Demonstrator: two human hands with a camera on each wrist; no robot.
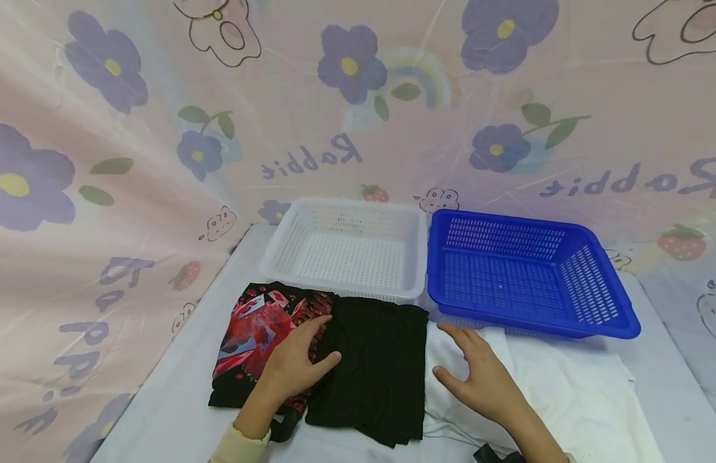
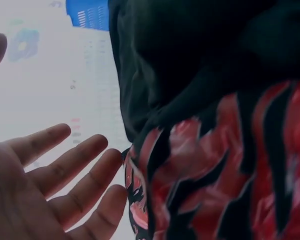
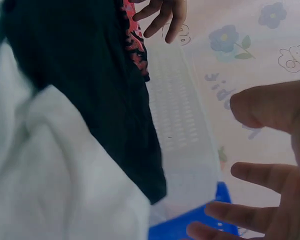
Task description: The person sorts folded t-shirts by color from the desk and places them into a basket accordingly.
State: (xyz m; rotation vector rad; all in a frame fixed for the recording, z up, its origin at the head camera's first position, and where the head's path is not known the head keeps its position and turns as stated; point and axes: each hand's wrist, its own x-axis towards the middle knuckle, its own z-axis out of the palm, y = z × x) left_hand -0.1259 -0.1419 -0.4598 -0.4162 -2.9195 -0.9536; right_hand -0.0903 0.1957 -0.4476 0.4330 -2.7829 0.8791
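My left hand [image 1: 294, 361] hovers over the black garment with a red print [image 1: 259, 328], fingers spread and holding nothing. Beside that garment lies a folded plain black garment [image 1: 372, 366], its left edge meeting the printed one. Above the white cloth [image 1: 450, 399] to the right is my right hand [image 1: 479, 379], thumb and fingers apart with nothing between them. A second white cloth [image 1: 578, 392] lies further right. In the left wrist view the left fingers [image 2: 85, 175] are extended beside the printed fabric; the right wrist view shows the right thumb [image 3: 265, 107] held away from the fingers.
Behind the clothes stand a white perforated basket [image 1: 346, 257] and, to its right, a blue one [image 1: 526, 276], both with bare bottoms showing. A white sheet covers the table [image 1: 161, 411]. Flower-printed curtains [image 1: 358, 148] hang close at the back and left.
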